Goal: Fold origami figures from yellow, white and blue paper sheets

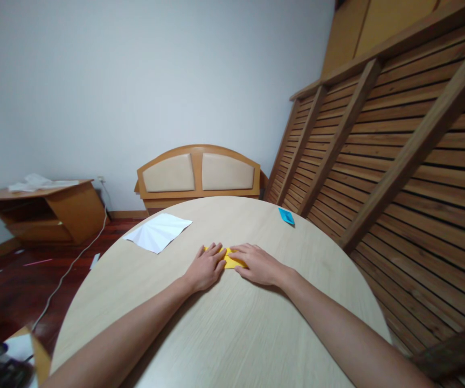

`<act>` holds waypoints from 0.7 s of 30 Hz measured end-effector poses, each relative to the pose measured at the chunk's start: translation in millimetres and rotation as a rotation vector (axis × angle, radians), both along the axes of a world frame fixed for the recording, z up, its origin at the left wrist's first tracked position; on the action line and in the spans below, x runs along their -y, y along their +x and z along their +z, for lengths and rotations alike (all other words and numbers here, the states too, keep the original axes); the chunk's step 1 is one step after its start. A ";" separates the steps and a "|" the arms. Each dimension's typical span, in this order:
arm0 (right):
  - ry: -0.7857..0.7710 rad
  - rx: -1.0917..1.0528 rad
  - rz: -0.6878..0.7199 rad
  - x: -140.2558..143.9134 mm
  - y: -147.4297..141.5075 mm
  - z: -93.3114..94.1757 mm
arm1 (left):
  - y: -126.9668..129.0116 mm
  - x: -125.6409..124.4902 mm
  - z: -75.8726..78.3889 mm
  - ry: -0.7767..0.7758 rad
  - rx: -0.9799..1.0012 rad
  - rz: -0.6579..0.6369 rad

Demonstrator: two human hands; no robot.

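Note:
A small folded piece of yellow paper (231,262) lies on the round pale wooden table (232,328), in front of me. My left hand (207,267) rests on its left part with the fingers stretched out and lying flat. From the other side, my right hand (259,264) touches the paper's right part, its fingers extended and a little bent. Both hands cover much of the paper, so its full outline is hidden; a strip shows between them.
On the table's far left lies a creased white sheet of paper (158,231). A small blue folded paper (286,216) is near the far right edge. Wooden slatted panels (377,145) lean along the right. Behind stands a padded headboard (198,171); a low cabinet (66,213) is at left.

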State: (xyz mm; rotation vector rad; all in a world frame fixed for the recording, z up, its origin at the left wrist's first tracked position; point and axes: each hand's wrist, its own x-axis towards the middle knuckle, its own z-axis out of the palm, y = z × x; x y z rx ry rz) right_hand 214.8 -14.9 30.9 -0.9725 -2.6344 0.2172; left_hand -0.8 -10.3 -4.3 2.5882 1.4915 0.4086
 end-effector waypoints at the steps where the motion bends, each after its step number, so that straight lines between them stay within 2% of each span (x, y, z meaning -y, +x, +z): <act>1: -0.014 0.003 0.016 2.1 -2.7 -0.4 | 0.2 -0.2 0.3 -0.010 -0.011 0.008; 9: -0.275 0.114 0.031 6.1 -7.2 -15.8 | -3.0 -4.8 -0.8 -0.059 -0.061 0.082; 15: -0.289 0.099 0.027 3.1 -4.0 -18.2 | -4.9 -4.8 1.9 -0.012 -0.075 0.239; 17: -0.282 0.103 0.031 3.9 -4.3 -15.5 | -5.1 -4.7 3.7 0.020 -0.045 0.174; 21: -0.283 0.119 0.044 4.1 -3.0 -11.1 | -5.9 -5.5 4.5 -0.042 0.008 -0.092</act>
